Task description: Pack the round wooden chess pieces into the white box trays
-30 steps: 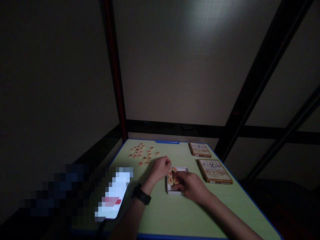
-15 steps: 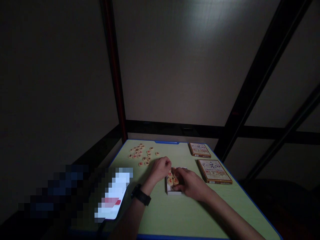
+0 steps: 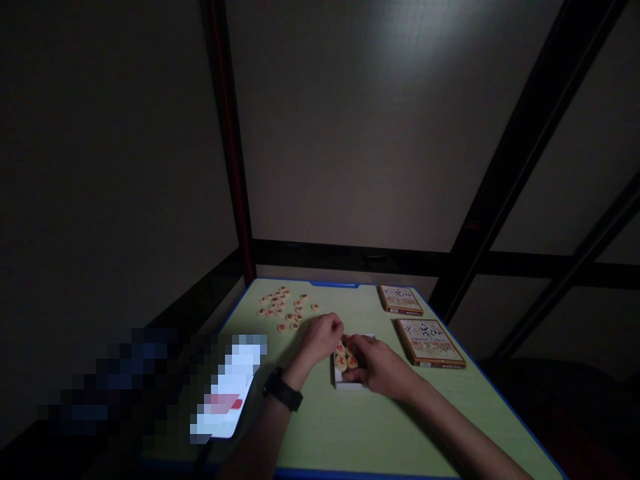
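Note:
A small white open box (image 3: 350, 386) sits on the table with several round wooden Chinese chess pieces (image 3: 341, 362) in it, red characters facing up. My left hand (image 3: 325, 333), a black watch (image 3: 283, 391) on its wrist, is closed at the box's far left side. Its fingertips are turned away, so what they hold, if anything, is hidden. From the right, my right hand (image 3: 380, 365) reaches over the box. Its thumb and fingers are bent round a piece inside and cover the box's right part.
Several loose chess pieces (image 3: 281, 305) are scattered at the table's far left. Two printed Chinese chess boxes (image 3: 431, 342) lie along the right edge. A lit, pixelated phone-like screen (image 3: 233, 390) is at the left. The green table (image 3: 345, 433) has a blue rim, with a wall behind.
Almost nothing differs. Both hands stay at the white box, and the view has shifted very slightly.

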`<control>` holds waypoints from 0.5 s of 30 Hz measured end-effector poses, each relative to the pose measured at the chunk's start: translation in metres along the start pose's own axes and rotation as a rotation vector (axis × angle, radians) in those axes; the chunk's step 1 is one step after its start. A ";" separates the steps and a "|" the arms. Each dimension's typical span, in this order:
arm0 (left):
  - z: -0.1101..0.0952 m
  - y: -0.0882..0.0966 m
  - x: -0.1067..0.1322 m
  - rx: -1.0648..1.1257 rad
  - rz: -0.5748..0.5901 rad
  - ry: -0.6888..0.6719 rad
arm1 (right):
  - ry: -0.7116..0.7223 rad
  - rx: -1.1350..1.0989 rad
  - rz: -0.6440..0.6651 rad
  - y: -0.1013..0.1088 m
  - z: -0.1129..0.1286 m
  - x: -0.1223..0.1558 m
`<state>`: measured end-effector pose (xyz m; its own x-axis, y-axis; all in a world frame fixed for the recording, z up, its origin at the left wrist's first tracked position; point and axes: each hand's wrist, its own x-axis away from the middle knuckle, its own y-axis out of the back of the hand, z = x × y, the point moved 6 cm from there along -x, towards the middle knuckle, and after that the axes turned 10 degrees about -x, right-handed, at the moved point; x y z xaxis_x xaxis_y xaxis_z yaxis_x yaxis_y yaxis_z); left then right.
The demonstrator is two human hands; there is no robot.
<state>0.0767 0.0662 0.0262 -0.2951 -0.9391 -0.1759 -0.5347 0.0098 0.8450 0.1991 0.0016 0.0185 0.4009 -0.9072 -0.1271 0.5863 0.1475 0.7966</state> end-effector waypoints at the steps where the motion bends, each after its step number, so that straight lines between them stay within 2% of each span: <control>1: 0.000 0.000 0.000 -0.002 0.001 -0.001 | -0.003 -0.001 0.000 0.000 0.001 0.000; 15: 0.000 0.003 0.002 -0.033 0.000 0.007 | -0.001 0.000 0.035 0.001 0.001 0.004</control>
<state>0.0749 0.0645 0.0286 -0.2896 -0.9415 -0.1721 -0.5083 -0.0010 0.8612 0.2009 -0.0026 0.0195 0.4207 -0.9018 -0.0984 0.5719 0.1794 0.8005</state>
